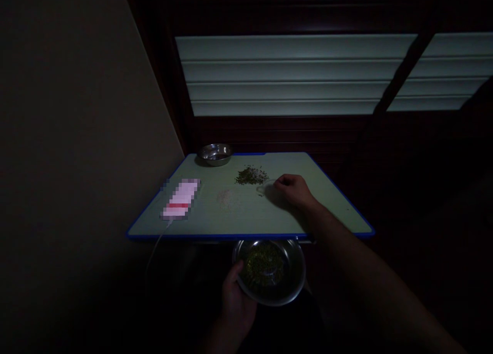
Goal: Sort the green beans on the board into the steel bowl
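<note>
My left hand (235,300) grips the rim of a steel bowl (296,284) that holds small green grains, just below the near edge of a pale green table (300,215) with a blue border. My right hand (295,189) rests on the tabletop with its fingers curled down, beside a dark pile of green grains (251,175) to its left. What the fingertips touch is too dim to make out. A small pale heap (225,197) lies left of that hand.
A second, smaller steel bowl (215,153) stands at the table's far left corner. A phone (181,199) with a cable lies on the left side. A wall stands at left and a dark shuttered window behind the table.
</note>
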`<action>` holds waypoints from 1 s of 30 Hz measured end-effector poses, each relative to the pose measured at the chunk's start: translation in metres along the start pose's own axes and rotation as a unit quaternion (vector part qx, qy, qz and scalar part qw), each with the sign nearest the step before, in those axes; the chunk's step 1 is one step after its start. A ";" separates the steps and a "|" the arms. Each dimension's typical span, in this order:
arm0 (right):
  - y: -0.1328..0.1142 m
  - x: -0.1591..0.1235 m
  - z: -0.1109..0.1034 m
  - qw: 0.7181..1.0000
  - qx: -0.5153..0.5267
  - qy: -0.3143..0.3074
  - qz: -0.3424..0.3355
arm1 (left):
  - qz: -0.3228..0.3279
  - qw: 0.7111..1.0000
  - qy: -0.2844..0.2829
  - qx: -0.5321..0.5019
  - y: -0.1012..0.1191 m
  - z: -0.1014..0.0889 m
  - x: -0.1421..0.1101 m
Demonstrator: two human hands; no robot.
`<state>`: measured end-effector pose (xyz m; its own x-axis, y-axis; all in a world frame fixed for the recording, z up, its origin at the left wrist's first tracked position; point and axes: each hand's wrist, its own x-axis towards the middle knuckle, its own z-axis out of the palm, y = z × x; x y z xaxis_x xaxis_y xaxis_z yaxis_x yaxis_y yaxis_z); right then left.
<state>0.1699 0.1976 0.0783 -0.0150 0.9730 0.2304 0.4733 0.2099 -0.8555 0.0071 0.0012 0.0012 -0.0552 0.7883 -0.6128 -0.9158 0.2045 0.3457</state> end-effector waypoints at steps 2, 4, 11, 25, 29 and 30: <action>-0.001 -0.002 0.000 1.000 -0.021 -0.010 0.004 | -0.003 1.000 -0.003 0.000 0.001 -0.001 -0.001; -0.001 -0.003 0.001 0.999 -0.035 -0.022 0.000 | -0.003 1.000 -0.008 0.000 0.001 -0.002 -0.001; 0.001 -0.004 0.001 0.997 -0.025 -0.073 -0.010 | -0.002 1.000 -0.007 -0.002 0.001 -0.004 -0.001; -0.008 -0.007 -0.004 0.998 -0.013 -0.064 0.010 | 0.000 1.000 -0.003 0.002 0.000 -0.007 0.001; -0.006 -0.007 -0.004 0.998 -0.009 -0.054 0.012 | -0.001 1.000 -0.011 0.008 0.000 -0.009 0.002; -0.006 -0.006 -0.004 0.998 -0.010 -0.057 0.012 | 0.002 1.000 -0.012 0.011 -0.001 -0.009 0.002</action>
<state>0.1705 0.1900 0.0834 -0.1041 0.9825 0.1546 0.4928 0.1859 -0.8501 0.0040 -0.0026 -0.0067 -0.0498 0.8027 -0.5944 -0.9067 0.2132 0.3640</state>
